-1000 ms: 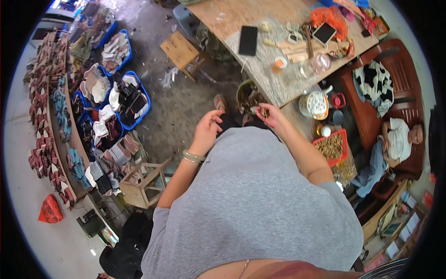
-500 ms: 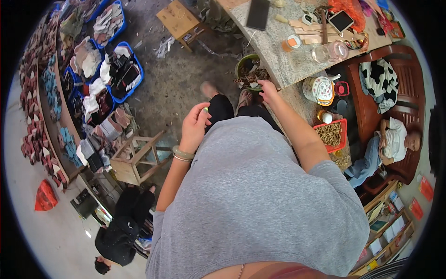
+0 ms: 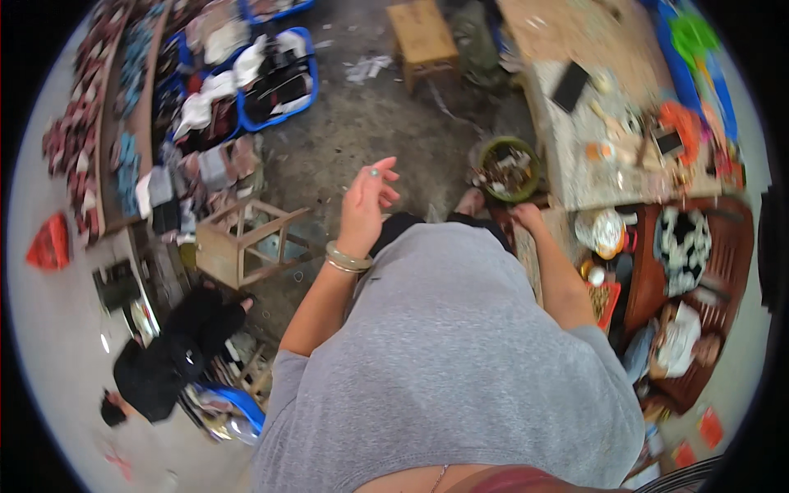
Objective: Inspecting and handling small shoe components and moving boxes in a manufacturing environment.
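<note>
My left hand (image 3: pixel 367 201) hangs over the grey floor in front of me. Its fingers are apart with nothing in them; a ring and bangles show on it. On the other side, my right hand (image 3: pixel 528 217) is beside the corner of the stone-topped table, just below the green bin (image 3: pixel 540 168). Motion blurs its fingers, and whether they hold anything is hidden. Scraps and litter lie inside the bin. Nearest to my left arm stands an upturned wooden stool (image 3: pixel 241 267).
Blue baskets (image 3: pixel 313 82) of socks or cloth pieces stand at the far left. A wooden stool (image 3: pixel 423 37) is ahead. The table (image 3: pixel 567 123) carries a phone (image 3: pixel 570 86) and jars. One person (image 3: pixel 156 370) bends at lower left; another (image 3: pixel 678 341) sits on a bench at right.
The whole view has swung, so the bin and table now sit farther right. My left fingers have gone from curled to stretched out. My right hand is now lower relative to the bin.
</note>
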`<state>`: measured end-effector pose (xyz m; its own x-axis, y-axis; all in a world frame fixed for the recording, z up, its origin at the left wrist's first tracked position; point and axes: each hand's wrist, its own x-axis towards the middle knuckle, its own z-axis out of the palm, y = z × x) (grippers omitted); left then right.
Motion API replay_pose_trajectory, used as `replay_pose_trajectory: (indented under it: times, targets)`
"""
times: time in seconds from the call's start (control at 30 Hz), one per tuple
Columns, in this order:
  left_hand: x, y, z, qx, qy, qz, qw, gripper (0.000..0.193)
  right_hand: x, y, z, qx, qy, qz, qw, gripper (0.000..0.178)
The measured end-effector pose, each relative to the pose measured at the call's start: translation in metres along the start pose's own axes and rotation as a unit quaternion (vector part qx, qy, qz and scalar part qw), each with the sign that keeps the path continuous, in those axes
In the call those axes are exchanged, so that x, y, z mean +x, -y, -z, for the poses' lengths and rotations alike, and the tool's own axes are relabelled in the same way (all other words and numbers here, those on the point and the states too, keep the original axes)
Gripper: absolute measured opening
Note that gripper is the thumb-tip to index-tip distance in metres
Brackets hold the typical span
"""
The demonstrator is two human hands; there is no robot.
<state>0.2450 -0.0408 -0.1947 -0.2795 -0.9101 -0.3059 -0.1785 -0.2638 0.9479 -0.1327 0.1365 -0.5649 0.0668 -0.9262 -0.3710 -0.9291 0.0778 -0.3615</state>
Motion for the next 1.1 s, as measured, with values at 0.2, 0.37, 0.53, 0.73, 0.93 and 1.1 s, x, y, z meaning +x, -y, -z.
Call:
replay_pose_trajectory:
  times: [0.2,0.37,0.53,0.73,0.93,1.1]
  targets:
    - [-0.038,0.004,0.105,-0.058,-0.071,-0.044,0.995,0.041,0.050,0.106,0.030,0.119,0.016,-0.188,0.975,0.039]
    - [-0.087,0.013,0.201,-0.108,-0.118,-0.083,0.984,0.043,0.144,0.225,0.038,0.072,-0.034,-0.065,0.995,0.042]
    - [-0.160,-0.032,0.266,-0.143,-0.161,-0.133,0.967,0.046,0.221,0.356,0.034,0.087,0.007,0.068,0.994,0.035]
    - [-0.252,-0.084,0.286,-0.282,-0.144,-0.286,0.904,0.049,0.256,0.480,0.043,0.038,0.091,0.209,0.973,0.029]
    - [-0.305,-0.121,0.271,-0.387,-0.185,-0.308,0.849,0.038,0.319,0.526,-0.004,-0.073,0.280,0.171,0.942,0.026]
    - [-0.314,-0.108,0.291,-0.394,-0.208,-0.350,0.824,0.038,0.348,0.612,-0.055,-0.198,0.387,0.339,0.835,0.022]
